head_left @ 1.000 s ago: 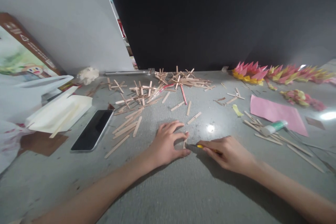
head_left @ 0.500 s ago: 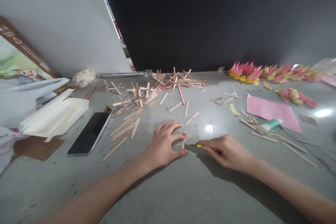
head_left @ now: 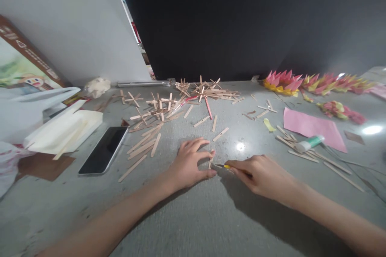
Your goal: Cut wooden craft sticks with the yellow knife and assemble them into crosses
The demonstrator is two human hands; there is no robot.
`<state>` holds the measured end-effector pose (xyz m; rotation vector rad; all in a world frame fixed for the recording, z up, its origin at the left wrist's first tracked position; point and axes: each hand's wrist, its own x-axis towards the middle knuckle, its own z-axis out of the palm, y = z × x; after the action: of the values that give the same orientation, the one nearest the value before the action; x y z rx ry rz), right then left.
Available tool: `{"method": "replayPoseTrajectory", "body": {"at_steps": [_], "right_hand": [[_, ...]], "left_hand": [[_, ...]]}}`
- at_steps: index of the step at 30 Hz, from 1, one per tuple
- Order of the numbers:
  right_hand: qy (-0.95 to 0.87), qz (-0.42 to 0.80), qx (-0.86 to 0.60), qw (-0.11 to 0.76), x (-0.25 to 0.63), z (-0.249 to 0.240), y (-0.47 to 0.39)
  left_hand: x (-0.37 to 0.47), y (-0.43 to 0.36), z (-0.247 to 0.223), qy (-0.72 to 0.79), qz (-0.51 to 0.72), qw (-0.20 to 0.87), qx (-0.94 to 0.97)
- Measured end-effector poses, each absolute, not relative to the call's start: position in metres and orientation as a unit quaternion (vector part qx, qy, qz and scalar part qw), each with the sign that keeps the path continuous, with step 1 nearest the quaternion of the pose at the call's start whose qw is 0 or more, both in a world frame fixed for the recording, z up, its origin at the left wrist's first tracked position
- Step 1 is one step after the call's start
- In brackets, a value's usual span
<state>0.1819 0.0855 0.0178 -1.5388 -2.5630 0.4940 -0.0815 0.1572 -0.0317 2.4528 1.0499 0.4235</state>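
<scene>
A short wooden craft stick (head_left: 210,163) is pinched lengthwise between the thumb and forefinger of my left hand (head_left: 190,162), close to the tabletop. My right hand (head_left: 259,173) grips a yellow-handled craft knife (head_left: 226,166), its thin blade pointing left. The blade's tip meets the middle of the stick or lies just beside it; I cannot tell which. Beyond my hands lies a loose craft stick with a notch or hole (head_left: 220,134). More plain sticks (head_left: 141,149) fan out to the left of my left hand.
A phone (head_left: 104,150) and a white paper tray (head_left: 64,128) lie at left. Crossed sticks (head_left: 161,106) pile up along the back. To the right are pink paper (head_left: 313,128), a glue stick (head_left: 310,143) and pink-yellow folded paper pieces (head_left: 283,83).
The knife in my right hand has shifted slightly left, nearer the stick. My left hand keeps the same pinch. The whole view has moved very little.
</scene>
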Motion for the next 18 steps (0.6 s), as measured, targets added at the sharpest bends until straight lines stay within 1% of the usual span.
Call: {"method": "replayPoseTrajectory", "body": {"at_steps": [5,8,13,18], "right_hand": [[-0.863,0.141,-0.485,0.015,0.180,0.033,0.100],[-0.887,0.101,-0.450,-0.016,0.184,0.036,0.107],[-0.917,0.019,-0.393,-0.061,0.194,0.030,0.107],[-0.913,0.025,-0.402,-0.073,0.195,0.014,0.108]], "left_hand": [[-0.081,0.156,-0.029,0.383,0.147,0.211,0.887],[-0.081,0.156,-0.029,0.382,0.146,0.207,0.889],[-0.081,0.157,-0.031,0.376,0.151,0.205,0.891],[-0.081,0.156,-0.032,0.373,0.163,0.203,0.891]]}}
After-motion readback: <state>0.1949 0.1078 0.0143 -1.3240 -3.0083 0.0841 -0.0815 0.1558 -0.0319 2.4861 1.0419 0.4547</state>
